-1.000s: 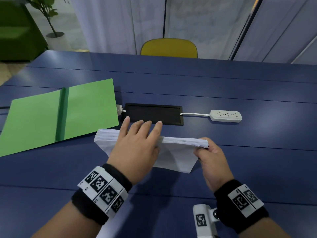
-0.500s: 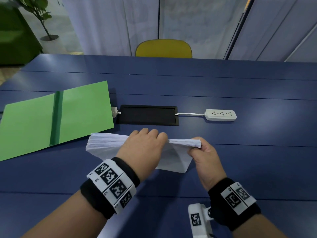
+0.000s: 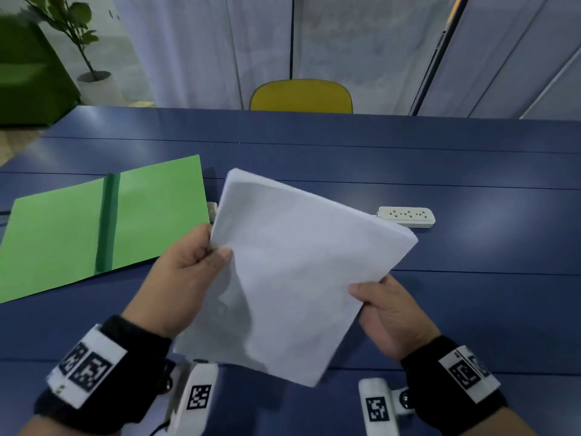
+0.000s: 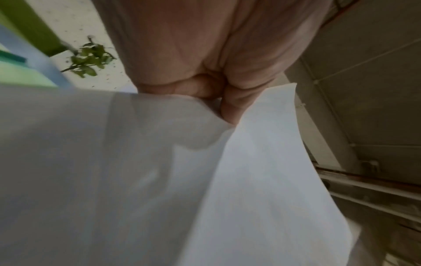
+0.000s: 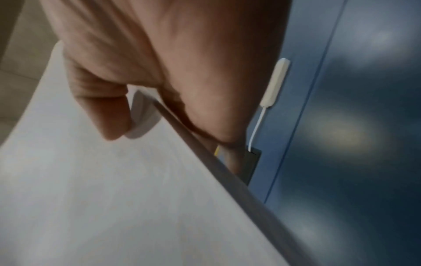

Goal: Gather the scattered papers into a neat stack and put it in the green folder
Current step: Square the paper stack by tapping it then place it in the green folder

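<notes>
My left hand [image 3: 185,278] pinches the near-left edge of the paper stack [image 3: 295,272], thumb on top and fingers curled beneath, while my right hand [image 3: 390,313] pinches the right edge the same way. A second ago this bundle lay flat on the blue table [image 3: 471,294] with my left palm pressing it square; now it's up in the air, tilted toward me with its broad face showing. By my reckoning the gathering is done and the carry comes next. The green folder [image 3: 94,228] lies open, flat and waiting, just to the left beyond my left hand. Farther back, the white power strip [image 3: 407,216] peeks out past the stack's far corner. The sheets hide the dark panel behind them, and both wrist views are blurred, so I can't judge how square the edges are.
</notes>
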